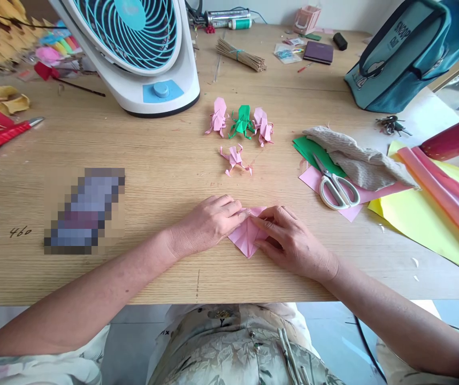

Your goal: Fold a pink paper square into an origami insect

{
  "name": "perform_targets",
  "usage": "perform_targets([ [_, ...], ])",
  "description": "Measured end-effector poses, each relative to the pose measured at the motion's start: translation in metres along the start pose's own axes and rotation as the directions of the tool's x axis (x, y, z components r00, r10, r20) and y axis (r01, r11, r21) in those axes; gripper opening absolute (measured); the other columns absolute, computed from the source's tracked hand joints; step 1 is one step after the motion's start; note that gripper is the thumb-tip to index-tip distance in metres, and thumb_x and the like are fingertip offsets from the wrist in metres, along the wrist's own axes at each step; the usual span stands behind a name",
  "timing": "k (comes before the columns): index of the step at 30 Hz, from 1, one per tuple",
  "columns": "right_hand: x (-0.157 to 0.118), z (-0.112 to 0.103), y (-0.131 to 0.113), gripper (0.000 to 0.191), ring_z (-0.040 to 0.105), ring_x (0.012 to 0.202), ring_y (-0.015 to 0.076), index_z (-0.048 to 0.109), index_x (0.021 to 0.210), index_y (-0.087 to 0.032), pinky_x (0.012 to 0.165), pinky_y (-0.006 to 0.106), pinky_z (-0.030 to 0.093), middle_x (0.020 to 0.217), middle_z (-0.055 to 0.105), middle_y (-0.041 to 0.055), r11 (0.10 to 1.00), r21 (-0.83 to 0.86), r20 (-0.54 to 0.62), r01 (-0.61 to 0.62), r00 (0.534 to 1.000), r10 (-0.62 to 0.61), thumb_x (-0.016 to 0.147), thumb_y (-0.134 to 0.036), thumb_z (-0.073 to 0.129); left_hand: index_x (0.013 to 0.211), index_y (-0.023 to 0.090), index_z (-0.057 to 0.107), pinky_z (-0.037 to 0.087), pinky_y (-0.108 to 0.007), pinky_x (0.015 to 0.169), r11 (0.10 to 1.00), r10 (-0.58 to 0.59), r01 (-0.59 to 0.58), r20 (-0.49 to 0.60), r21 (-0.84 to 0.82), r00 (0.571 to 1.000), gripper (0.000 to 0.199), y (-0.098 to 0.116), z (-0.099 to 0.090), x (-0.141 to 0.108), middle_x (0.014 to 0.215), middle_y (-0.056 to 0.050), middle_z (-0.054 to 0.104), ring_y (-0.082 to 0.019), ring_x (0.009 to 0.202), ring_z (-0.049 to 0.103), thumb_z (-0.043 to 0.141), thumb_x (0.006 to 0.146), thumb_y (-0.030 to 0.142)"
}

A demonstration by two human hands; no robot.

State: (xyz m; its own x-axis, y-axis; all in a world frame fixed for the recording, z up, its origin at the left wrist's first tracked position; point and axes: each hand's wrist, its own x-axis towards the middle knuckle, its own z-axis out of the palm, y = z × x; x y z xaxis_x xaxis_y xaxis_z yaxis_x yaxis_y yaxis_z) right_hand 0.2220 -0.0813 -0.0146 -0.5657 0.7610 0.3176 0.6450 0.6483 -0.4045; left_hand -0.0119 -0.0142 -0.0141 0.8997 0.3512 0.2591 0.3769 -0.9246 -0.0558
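A piece of pink origami paper (245, 240) with crease lines lies on the table near its front edge, one corner pointing towards me. My left hand (209, 223) is closed at its upper left side, thumb and fingertips pressed on the paper. From the right, my right hand (293, 240) pinches the paper between thumb and fingers. The fingers of both hands cover part of the folds. Just beyond sits a small pink folded figure (235, 157). Behind it stand a green folded figure (243, 122) and two pink ones (219, 116), one on each side.
White-handled scissors (336, 187) lie on green and pink sheets at right, beside a grey cloth (358, 158) and yellow paper (426, 224). A phone-like blurred object (87, 211) lies at left. A fan (153, 91), red-handled knife (2, 139) and teal bag (398, 59) stand around.
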Motion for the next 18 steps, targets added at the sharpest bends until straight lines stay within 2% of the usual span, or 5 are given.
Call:
perform_targets([
  [6, -0.0009, -0.0004, 0.0007, 0.042, 0.057, 0.099, 0.0271, 0.057, 0.134, -0.016, 0.087, 0.047, 0.053, 0.110, 0.059, 0.0152, 1.000, -0.018, -0.006, 0.011, 1.000, -0.011, 0.093, -0.022, 0.058, 0.124, 0.017, 0.061, 0.049, -0.033, 0.089, 1.000, -0.002, 0.002, -0.001, 0.002, 1.000, 0.028, 0.0009, -0.0014, 0.0011, 0.108, -0.008, 0.066, -0.020, 0.098, 0.057, 0.051, 0.097, 0.016],
  [10, -0.0017, -0.0014, -0.0001, 0.030, 0.057, 0.096, 0.0259, 0.064, 0.124, -0.015, 0.083, 0.043, 0.052, 0.108, 0.063, 0.0145, 0.996, -0.056, 0.018, 0.066, 0.998, -0.065, 0.095, -0.021, 0.056, 0.120, 0.018, 0.062, 0.048, -0.033, 0.088, 1.000, -0.004, 0.004, -0.002, -0.003, 1.000, 0.026, 0.0020, -0.0030, 0.0019, 0.107, -0.008, 0.066, -0.019, 0.096, 0.057, 0.051, 0.097, 0.015],
  [14, -0.0031, -0.0039, -0.0027, 0.020, 0.057, 0.091, 0.0242, 0.069, 0.109, -0.015, 0.077, 0.040, 0.049, 0.111, 0.068, 0.0128, 0.981, -0.125, 0.031, 0.149, 0.989, -0.146, 0.095, -0.017, 0.054, 0.133, 0.020, 0.055, 0.048, -0.033, 0.086, 1.000, -0.020, 0.020, -0.009, -0.003, 1.000, 0.035, 0.0032, -0.0030, 0.0021, 0.104, -0.007, 0.066, -0.019, 0.095, 0.057, 0.049, 0.099, 0.017],
  [18, -0.0053, -0.0056, -0.0045, 0.022, 0.058, 0.096, 0.0244, 0.068, 0.111, -0.016, 0.079, 0.040, 0.046, 0.115, 0.070, 0.0112, 0.976, -0.130, 0.057, 0.173, 0.984, -0.167, 0.095, -0.015, 0.053, 0.138, 0.020, 0.050, 0.048, -0.034, 0.087, 1.000, -0.019, 0.019, -0.009, -0.010, 1.000, 0.039, 0.0030, -0.0034, 0.0019, 0.103, -0.007, 0.066, -0.020, 0.095, 0.057, 0.047, 0.100, 0.017],
])
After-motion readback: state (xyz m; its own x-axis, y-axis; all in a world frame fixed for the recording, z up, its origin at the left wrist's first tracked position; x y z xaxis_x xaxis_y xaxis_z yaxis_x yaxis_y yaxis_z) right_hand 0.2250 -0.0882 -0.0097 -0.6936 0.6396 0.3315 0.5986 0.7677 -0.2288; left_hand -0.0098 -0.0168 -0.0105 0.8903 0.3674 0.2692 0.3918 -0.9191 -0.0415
